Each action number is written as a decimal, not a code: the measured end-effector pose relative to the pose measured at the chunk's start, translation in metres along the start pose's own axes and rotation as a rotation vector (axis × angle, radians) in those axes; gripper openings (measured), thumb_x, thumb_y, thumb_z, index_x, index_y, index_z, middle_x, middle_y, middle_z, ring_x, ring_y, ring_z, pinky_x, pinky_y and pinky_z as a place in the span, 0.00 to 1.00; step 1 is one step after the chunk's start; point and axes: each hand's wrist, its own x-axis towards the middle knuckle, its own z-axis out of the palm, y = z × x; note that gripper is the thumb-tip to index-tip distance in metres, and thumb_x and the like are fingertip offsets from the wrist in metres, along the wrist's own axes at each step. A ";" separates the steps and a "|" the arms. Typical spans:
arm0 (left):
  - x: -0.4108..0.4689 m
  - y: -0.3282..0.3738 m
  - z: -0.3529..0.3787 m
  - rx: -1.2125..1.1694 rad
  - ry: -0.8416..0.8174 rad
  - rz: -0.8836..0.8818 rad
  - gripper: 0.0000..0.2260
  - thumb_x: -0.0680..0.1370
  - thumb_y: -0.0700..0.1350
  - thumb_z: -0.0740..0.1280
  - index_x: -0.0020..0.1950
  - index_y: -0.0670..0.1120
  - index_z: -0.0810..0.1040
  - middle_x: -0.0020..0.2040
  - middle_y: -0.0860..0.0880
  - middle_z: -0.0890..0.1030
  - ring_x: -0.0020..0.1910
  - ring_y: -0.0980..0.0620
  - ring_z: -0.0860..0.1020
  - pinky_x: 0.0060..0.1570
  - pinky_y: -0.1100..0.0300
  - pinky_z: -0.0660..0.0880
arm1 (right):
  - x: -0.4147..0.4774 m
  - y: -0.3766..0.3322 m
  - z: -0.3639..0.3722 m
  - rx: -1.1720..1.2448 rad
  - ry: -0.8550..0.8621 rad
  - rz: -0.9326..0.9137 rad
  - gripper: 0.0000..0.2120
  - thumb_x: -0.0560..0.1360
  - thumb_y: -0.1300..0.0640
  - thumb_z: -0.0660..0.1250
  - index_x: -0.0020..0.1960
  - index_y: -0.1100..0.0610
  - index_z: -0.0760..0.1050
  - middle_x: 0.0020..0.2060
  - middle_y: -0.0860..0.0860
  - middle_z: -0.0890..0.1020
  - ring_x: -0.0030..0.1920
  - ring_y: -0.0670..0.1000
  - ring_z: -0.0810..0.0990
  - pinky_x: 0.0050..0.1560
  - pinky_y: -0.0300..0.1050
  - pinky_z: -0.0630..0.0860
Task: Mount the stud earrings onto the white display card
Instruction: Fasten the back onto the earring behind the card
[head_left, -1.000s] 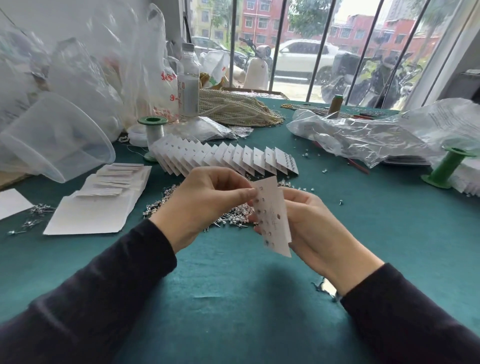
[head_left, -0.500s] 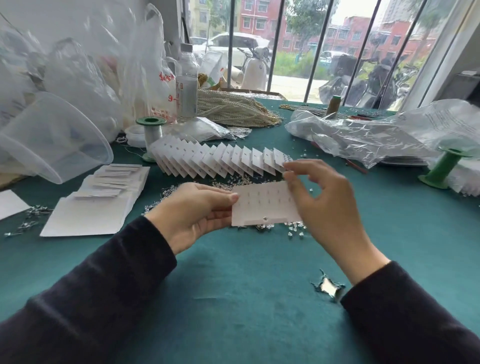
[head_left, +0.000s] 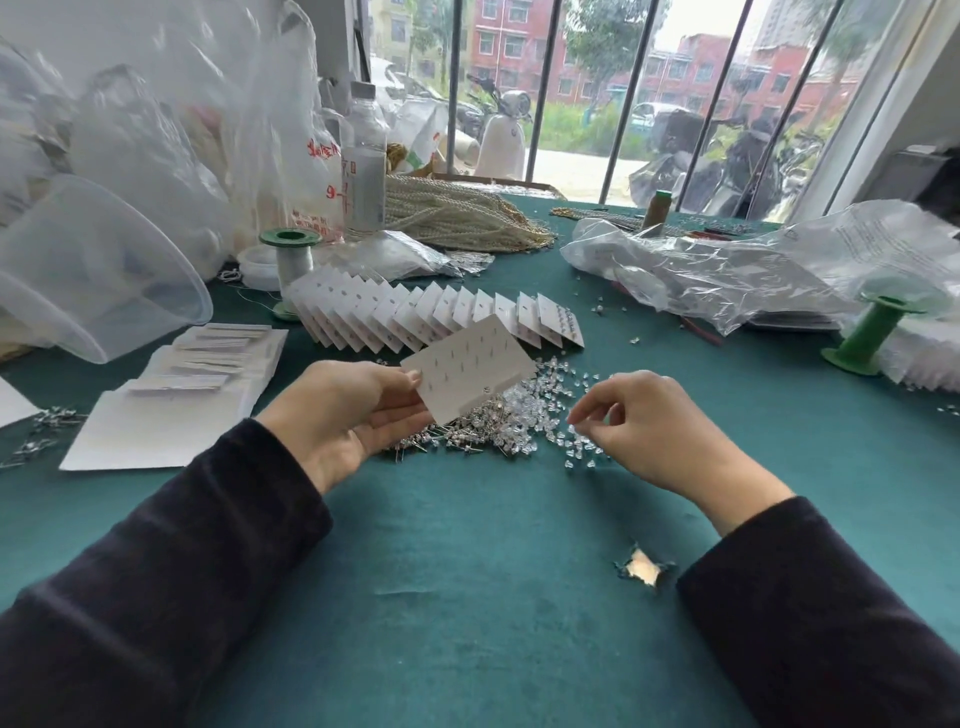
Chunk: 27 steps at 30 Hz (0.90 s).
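My left hand (head_left: 345, 415) holds a white display card (head_left: 467, 366) by its near left corner, tilted, its back up with several stud posts poking through. Under and beside the card lies a pile of stud earrings (head_left: 467, 441) and clear earring backs (head_left: 540, 410) on the green table (head_left: 467, 571). My right hand (head_left: 644, 431) hovers over the loose backs at the pile's right edge, thumb and forefinger pinched close together; whether a back sits between them I cannot tell.
A fanned row of filled cards (head_left: 431, 314) stands behind the pile. Blank cards on white paper (head_left: 171, 400) lie left, by a clear plastic tub (head_left: 98, 270). Plastic bags (head_left: 727, 270), green spools (head_left: 867, 338), a bottle (head_left: 365, 161) and pearl strings (head_left: 457, 213) fill the back. The cloth has a tear (head_left: 643, 566).
My right hand has let go of the card and dropped to the loose backs on the right. The card has turned flat in my left hand alone.
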 end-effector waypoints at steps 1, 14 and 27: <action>0.000 0.000 0.000 0.002 -0.004 0.002 0.04 0.75 0.32 0.61 0.43 0.37 0.75 0.30 0.43 0.82 0.33 0.48 0.80 0.24 0.63 0.78 | 0.001 0.000 0.003 0.000 -0.007 -0.004 0.04 0.70 0.58 0.68 0.39 0.52 0.81 0.30 0.42 0.75 0.31 0.40 0.71 0.30 0.27 0.67; -0.001 -0.006 0.003 0.173 -0.073 0.039 0.03 0.73 0.30 0.64 0.40 0.36 0.75 0.26 0.42 0.82 0.26 0.48 0.82 0.26 0.59 0.79 | 0.005 -0.005 0.013 0.074 0.206 0.039 0.05 0.66 0.61 0.67 0.33 0.53 0.76 0.28 0.43 0.76 0.32 0.43 0.73 0.30 0.28 0.65; -0.006 -0.024 0.017 0.249 -0.112 0.041 0.02 0.73 0.31 0.66 0.40 0.36 0.75 0.32 0.39 0.81 0.25 0.50 0.81 0.26 0.60 0.79 | -0.007 -0.034 0.002 0.288 0.346 0.037 0.05 0.67 0.61 0.71 0.37 0.51 0.80 0.31 0.42 0.80 0.33 0.40 0.76 0.38 0.34 0.70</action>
